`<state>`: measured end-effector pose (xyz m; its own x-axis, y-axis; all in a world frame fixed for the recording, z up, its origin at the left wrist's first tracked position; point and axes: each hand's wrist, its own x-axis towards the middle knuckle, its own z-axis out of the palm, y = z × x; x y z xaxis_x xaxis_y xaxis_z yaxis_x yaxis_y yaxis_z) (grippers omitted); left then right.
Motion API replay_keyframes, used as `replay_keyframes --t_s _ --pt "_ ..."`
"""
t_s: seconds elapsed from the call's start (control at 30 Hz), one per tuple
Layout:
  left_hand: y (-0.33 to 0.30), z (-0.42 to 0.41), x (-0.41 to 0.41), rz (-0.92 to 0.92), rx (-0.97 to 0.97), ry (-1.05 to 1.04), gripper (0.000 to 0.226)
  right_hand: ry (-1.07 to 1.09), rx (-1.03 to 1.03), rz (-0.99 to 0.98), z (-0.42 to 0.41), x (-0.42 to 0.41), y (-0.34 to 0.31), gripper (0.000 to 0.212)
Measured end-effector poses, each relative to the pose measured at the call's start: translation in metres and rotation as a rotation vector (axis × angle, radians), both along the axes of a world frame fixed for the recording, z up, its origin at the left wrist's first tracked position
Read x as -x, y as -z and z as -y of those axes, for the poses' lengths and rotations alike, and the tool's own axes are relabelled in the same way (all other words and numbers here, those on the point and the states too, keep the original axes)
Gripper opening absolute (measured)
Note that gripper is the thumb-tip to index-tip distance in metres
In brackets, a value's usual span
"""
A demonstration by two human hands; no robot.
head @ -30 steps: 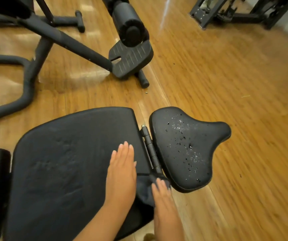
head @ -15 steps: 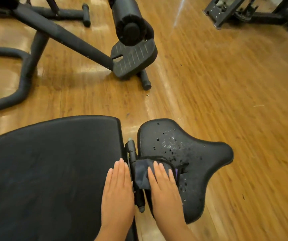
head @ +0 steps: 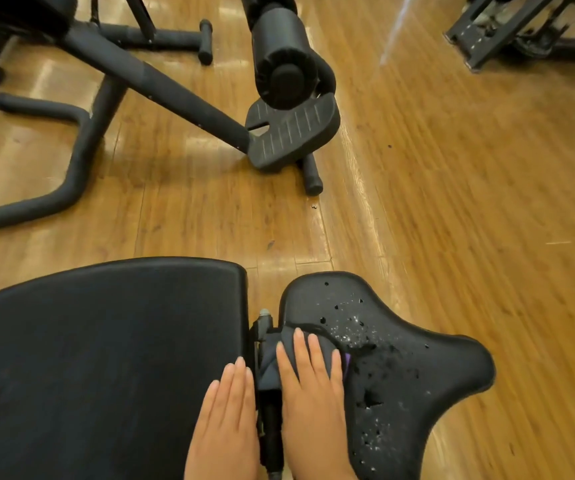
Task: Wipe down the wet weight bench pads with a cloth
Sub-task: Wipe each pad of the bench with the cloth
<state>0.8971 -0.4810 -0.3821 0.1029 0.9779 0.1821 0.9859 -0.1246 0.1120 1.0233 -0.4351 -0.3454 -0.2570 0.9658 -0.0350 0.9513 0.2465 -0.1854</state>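
My right hand (head: 310,386) is pressing the cloth (head: 272,362) flat-fingered; droplets (head: 355,323) are lying at two o'clock (left hand (head: 227,414) resting flat).

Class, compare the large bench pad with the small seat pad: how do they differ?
The large pad looks dry; the small seat pad is speckled with droplets. The large pad is broad and rectangular; the seat pad flares. The left hand rests bare on the large pad; the right hand presses a cloth on the seat pad. Both are black.

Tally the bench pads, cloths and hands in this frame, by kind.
Bench pads: 2, the large pad and the small wet pad
Cloths: 1, the cloth
Hands: 2, left hand, right hand
Total: 5
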Motion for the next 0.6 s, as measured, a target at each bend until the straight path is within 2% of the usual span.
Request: replay_keyframes --t_s 0.13,0.2,0.3,0.43,0.6 --pt "0.003 -0.001 -0.001 -0.042 0.01 -0.027 0.051 0.038 0.005 0.036 -0.06 0.015 0.001 0.053" --pt "0.001 0.0 -0.001 -0.045 0.033 -0.033 0.05 0.057 0.062 0.084 -0.093 0.022 -0.005 0.06" --pt "-0.002 -0.001 -0.002 -0.014 0.062 -0.044 0.051 0.061 0.159 0.176 -0.131 0.025 -0.007 0.051" --pt "-0.007 -0.001 -0.005 -0.002 0.08 -0.041 0.05 0.104 0.181 0.193 -0.147 0.028 -0.008 0.045" --pt "-0.021 -0.003 -0.007 0.019 0.177 -0.051 0.054 0.046 0.121 0.119 -0.132 0.022 -0.017 0.042"
